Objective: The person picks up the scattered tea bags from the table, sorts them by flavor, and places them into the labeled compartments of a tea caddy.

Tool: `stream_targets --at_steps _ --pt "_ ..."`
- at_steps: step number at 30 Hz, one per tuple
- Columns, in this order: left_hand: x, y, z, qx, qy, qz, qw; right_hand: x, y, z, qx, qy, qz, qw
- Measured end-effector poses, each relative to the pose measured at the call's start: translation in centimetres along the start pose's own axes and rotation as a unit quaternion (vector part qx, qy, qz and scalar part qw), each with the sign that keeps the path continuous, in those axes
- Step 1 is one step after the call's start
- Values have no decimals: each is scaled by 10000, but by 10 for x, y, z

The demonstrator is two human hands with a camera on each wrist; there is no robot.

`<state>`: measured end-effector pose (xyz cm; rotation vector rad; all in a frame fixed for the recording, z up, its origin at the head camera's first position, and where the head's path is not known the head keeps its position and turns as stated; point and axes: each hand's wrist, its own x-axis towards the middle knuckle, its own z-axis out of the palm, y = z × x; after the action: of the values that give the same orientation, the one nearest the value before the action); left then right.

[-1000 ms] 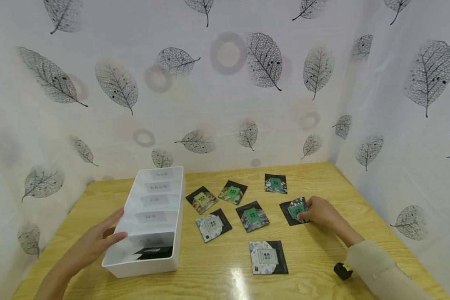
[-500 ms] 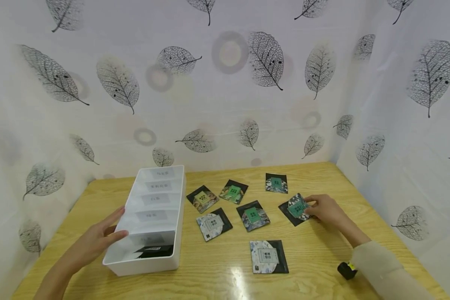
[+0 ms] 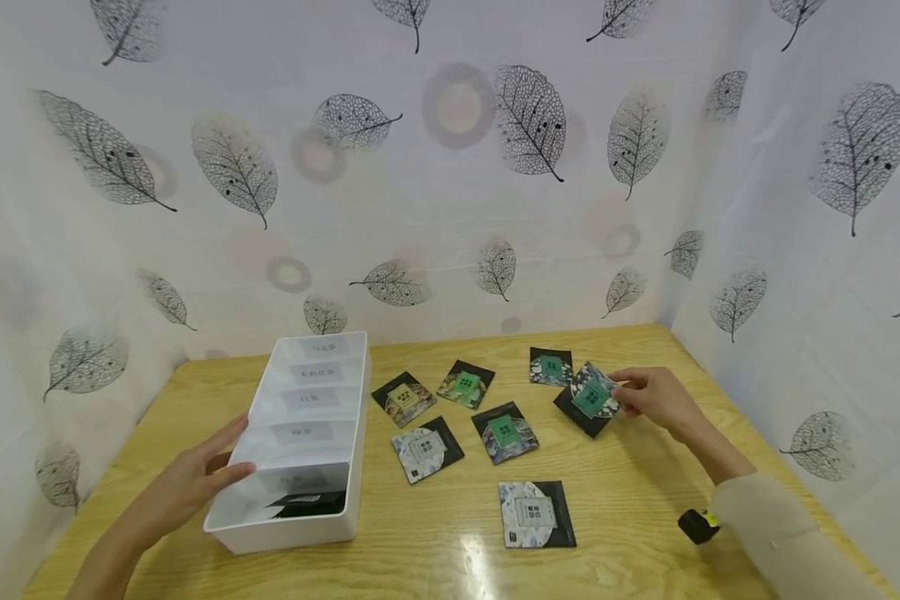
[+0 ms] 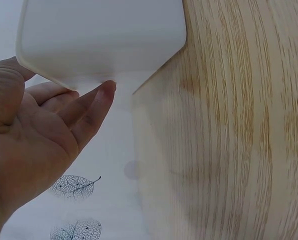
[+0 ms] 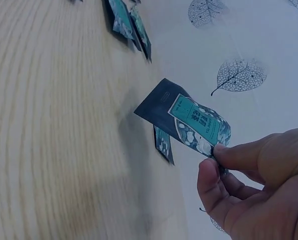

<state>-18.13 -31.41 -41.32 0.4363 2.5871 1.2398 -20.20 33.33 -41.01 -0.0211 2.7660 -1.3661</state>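
My right hand (image 3: pixel 656 402) pinches the edge of a black tea sachet (image 3: pixel 592 399) with a teal label between thumb and fingers. In the right wrist view the sachet (image 5: pixel 191 119) is tilted above the wood, its printed side showing. My left hand (image 3: pixel 183 492) holds the left rim of a long white divided box (image 3: pixel 292 537), thumb over the edge. In the left wrist view, its fingers (image 4: pixel 93 117) lie against the outer wall. Dark sachets (image 3: pixel 311 504) lie in the box's nearest compartment; labelled dividers stand behind it.
Several other sachets lie spread on the wooden table (image 3: pixel 420 533), including one with a teal label (image 3: pixel 551 367) just behind the held one and a white-labelled one (image 3: pixel 536 514) nearer. A small black object (image 3: pixel 697 527) is beside the right sleeve. Leaf-patterned curtains (image 3: pixel 457 208) surround the table.
My right hand has picked the teal-labelled sachet up off the table and moved it slightly away from me, toward the sachet behind. The left hand and box have stayed in place.
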Motion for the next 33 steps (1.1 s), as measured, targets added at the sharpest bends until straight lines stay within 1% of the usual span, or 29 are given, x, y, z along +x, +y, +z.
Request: stream_targets --at_steps 5,12,21,25,28,31,33 --pt "0 -1 0 0 -22 -58 10000 3 -14 -3 347 -121 15 9993" --pt "0 0 0 -31 -21 -92 10000 9 -22 0 958 -277 54 9950" --pt "1 -2 0 13 19 -159 9999 15 -37 10 1069 -426 19 9934" --pt "1 -3 -1 8 10 -113 9999 22 -48 20 1028 -477 -86 9935" --pt "0 -4 -1 -19 5 -69 10000 29 -61 32 995 -513 -190 9935" --pt "0 -3 -1 -60 4 -9 10000 38 -80 48 981 -563 -404 9928" --pt "0 -3 -1 -78 11 8 10000 43 -94 59 1002 -566 -627 9914"
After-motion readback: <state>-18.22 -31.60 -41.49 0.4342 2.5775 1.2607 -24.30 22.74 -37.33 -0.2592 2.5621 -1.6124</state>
